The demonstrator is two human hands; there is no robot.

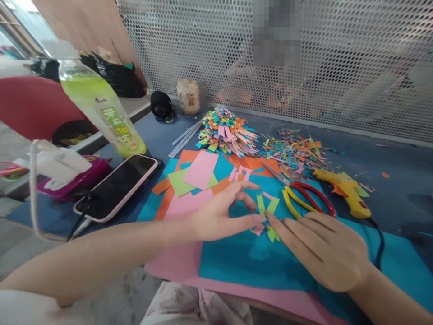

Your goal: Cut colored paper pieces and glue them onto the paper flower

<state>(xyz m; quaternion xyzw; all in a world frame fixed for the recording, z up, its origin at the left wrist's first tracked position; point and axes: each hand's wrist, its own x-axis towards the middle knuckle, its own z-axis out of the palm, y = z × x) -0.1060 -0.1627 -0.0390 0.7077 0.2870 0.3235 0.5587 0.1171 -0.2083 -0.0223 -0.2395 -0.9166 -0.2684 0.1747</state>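
Observation:
In the head view, small cut pieces of green and pink paper are between my hands above a blue paper sheet. My right hand has its index fingertip on the green paper, apparently pinching it; its thumb is hidden. My left hand comes from the other side, thumb tip at the edge of the pieces and fingers arched apart from it. Beyond my fingers lie short pink paper strips. Scissors with red and yellow handles rest just past my right hand.
A fringed multicoloured paper cone and a heap of paper scraps lie toward the perforated metal screen. Right is a yellow glue gun with cord; left are clear glue sticks, a phone and a drink bottle.

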